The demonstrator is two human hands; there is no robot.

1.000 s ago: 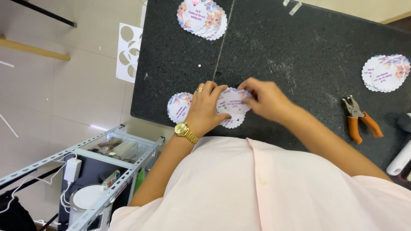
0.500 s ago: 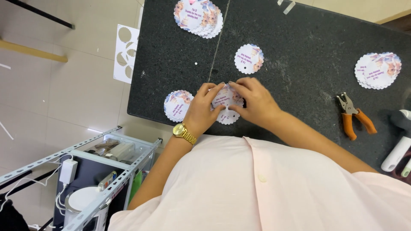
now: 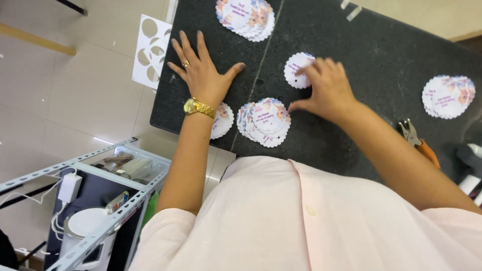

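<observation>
Tag (image 3: pixel 297 70): a single round scalloped card lying flat on the black table (image 3: pixel 371 55), partly under the fingertips of the right hand (image 3: pixel 329 90). That hand is spread, fingers resting on the tag's near edge, thumb stretched out toward the body; it grips nothing.

Left hand (image 3: pixel 203 75): laid flat on the table, palm down, fingers fanned wide, thumb pointing toward the right hand. It holds nothing. A gold watch (image 3: pixel 197 107) sits on its wrist. The fingers reach close to the table's outer edge; beyond that edge lies a white punched sheet (image 3: pixel 150 50) on the floor.

Between the two hands, toward the body, a small stack (image 3: pixel 265 121) of tags lies fanned, just short of the table's near edge. One more tag (image 3: pixel 221 120) lies just behind the left wrist, overhanging that edge.

Ahead of both hands, a larger pile (image 3: pixel 247 16) sits at the far side of the table. Bare tabletop separates it from the left thumb and from the single tag.

Well to the outside of the right forearm: a further pile (image 3: pixel 448 96), and orange-handled pliers (image 3: pixel 419 140) just beside the forearm. Open table lies beyond the right hand's knuckles.

A metal rack (image 3: pixel 95 175) stands below the left elbow, off the table.
</observation>
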